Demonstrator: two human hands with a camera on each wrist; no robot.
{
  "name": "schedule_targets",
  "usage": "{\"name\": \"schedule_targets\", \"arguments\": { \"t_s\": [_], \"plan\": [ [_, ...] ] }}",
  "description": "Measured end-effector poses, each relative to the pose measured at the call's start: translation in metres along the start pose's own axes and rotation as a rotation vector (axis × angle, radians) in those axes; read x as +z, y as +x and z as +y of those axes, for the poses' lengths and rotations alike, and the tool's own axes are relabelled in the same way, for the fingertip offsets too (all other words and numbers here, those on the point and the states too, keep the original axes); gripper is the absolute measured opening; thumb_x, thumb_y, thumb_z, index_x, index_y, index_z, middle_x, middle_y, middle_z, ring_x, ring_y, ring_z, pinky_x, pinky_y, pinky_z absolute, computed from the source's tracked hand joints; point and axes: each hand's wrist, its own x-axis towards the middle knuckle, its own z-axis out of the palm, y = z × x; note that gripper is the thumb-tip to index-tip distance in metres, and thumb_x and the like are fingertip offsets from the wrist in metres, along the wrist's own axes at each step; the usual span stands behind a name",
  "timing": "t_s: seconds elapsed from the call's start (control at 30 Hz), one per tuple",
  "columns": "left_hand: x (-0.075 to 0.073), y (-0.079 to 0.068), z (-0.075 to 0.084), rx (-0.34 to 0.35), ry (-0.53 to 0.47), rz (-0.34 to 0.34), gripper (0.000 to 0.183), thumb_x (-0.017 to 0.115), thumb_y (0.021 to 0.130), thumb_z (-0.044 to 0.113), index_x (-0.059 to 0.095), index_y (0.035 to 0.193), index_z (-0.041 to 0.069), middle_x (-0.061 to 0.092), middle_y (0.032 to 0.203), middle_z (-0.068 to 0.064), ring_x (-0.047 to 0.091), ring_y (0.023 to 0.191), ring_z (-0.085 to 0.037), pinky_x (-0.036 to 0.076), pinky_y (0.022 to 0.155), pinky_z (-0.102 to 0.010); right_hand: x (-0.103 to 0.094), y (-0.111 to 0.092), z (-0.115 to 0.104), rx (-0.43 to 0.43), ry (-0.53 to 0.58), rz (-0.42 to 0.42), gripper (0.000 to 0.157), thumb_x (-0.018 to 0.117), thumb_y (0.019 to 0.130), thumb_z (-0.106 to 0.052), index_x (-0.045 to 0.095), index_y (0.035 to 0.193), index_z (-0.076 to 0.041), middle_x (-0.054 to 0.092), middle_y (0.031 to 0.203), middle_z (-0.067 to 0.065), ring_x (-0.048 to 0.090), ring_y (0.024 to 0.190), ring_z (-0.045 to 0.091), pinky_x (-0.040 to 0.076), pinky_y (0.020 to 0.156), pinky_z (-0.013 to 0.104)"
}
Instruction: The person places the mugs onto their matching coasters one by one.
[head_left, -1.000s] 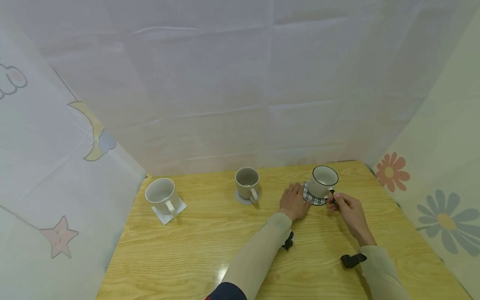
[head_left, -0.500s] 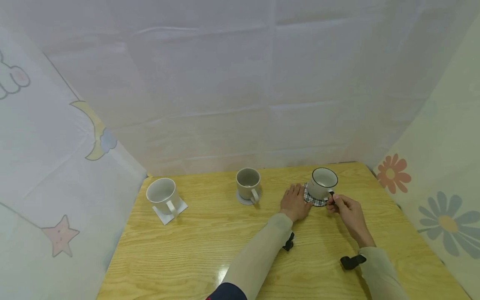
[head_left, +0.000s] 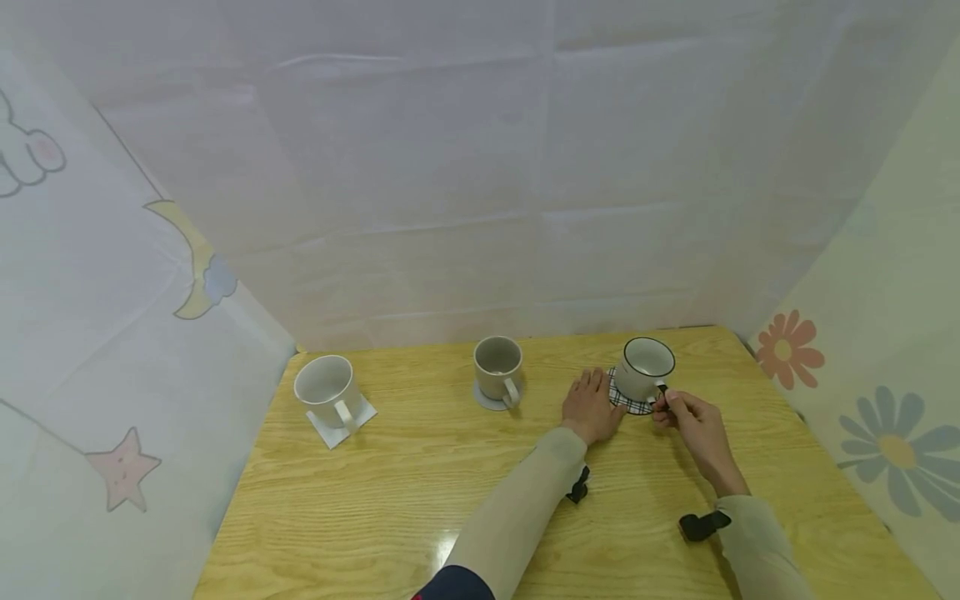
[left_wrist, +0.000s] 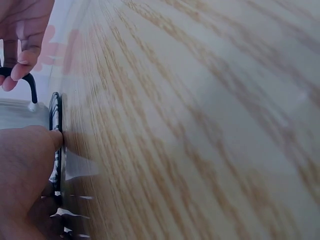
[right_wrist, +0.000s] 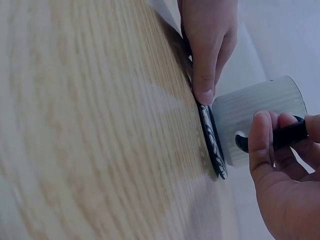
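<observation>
A white mug (head_left: 641, 379) with a black rim stands over a round checked coaster (head_left: 632, 406) at the table's right rear. My right hand (head_left: 699, 427) pinches the mug's black handle (right_wrist: 287, 135) between thumb and fingers, as the right wrist view shows. Beside the coaster, my left hand (head_left: 591, 408) rests with its fingers extended on the table. Its thumb (right_wrist: 205, 82) lies on the coaster's edge, close to the mug's base. From the left wrist, the coaster (left_wrist: 55, 115) appears edge-on, partly hidden behind that thumb.
A grey mug (head_left: 497, 371) sits on a round grey coaster (head_left: 489, 403) at the rear middle. Farther left, a wide white mug (head_left: 324, 392) stands on a square white coaster (head_left: 330, 437). The wooden table (head_left: 360, 508) meets cloth walls at the back and sides.
The black-rimmed mug has shifted slightly left and toward me over the checked coaster, with my right hand on its handle. My left hand stays almost still.
</observation>
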Motion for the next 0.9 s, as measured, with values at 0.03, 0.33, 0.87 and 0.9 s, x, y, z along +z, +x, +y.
{"name": "schedule_targets", "arguments": {
  "t_s": [0.03, 0.33, 0.87, 0.9],
  "plan": [
    [0.0006, 0.0004, -0.0001, 0.003, 0.003, 0.004, 0.077, 0.042, 0.11, 0.063, 0.022, 0.173, 0.023, 0.02, 0.179, 0.006, 0.017, 0.166, -0.014, 0.02, 0.134, -0.029, 0.0, 0.0001, 0.0001, 0.001, -0.004, 0.0, 0.052, 0.047, 0.116, -0.031, 0.065, 0.118, 0.018, 0.077, 0.098, 0.005, 0.076, 0.084, 0.013, 0.064, 0.076, 0.025],
    [0.0057, 0.0029, -0.0014, 0.009, 0.013, 0.01, 0.077, 0.04, 0.11, 0.063, 0.021, 0.173, 0.023, 0.019, 0.179, 0.006, 0.016, 0.166, -0.014, 0.019, 0.134, -0.029, 0.0, -0.0018, 0.0007, 0.01, -0.012, -0.008, 0.051, 0.046, 0.116, -0.03, 0.066, 0.119, 0.017, 0.077, 0.102, 0.007, 0.074, 0.086, 0.008, 0.064, 0.077, 0.024],
    [0.004, 0.0032, -0.0012, 0.006, 0.023, -0.005, 0.076, 0.039, 0.11, 0.064, 0.02, 0.173, 0.024, 0.018, 0.179, 0.007, 0.016, 0.166, -0.013, 0.02, 0.134, -0.029, -0.0002, 0.0013, 0.0006, 0.003, -0.035, -0.012, 0.053, 0.046, 0.116, -0.033, 0.066, 0.117, 0.017, 0.077, 0.099, 0.009, 0.074, 0.084, 0.011, 0.064, 0.075, 0.027],
    [0.0044, 0.0035, -0.0013, 0.005, 0.023, -0.003, 0.076, 0.039, 0.11, 0.064, 0.02, 0.173, 0.024, 0.018, 0.179, 0.007, 0.016, 0.166, -0.013, 0.019, 0.134, -0.028, -0.0003, 0.0015, 0.0006, 0.004, -0.046, -0.011, 0.054, 0.046, 0.116, -0.034, 0.067, 0.117, 0.016, 0.077, 0.098, 0.01, 0.074, 0.083, 0.012, 0.064, 0.074, 0.027]
  ]
}}
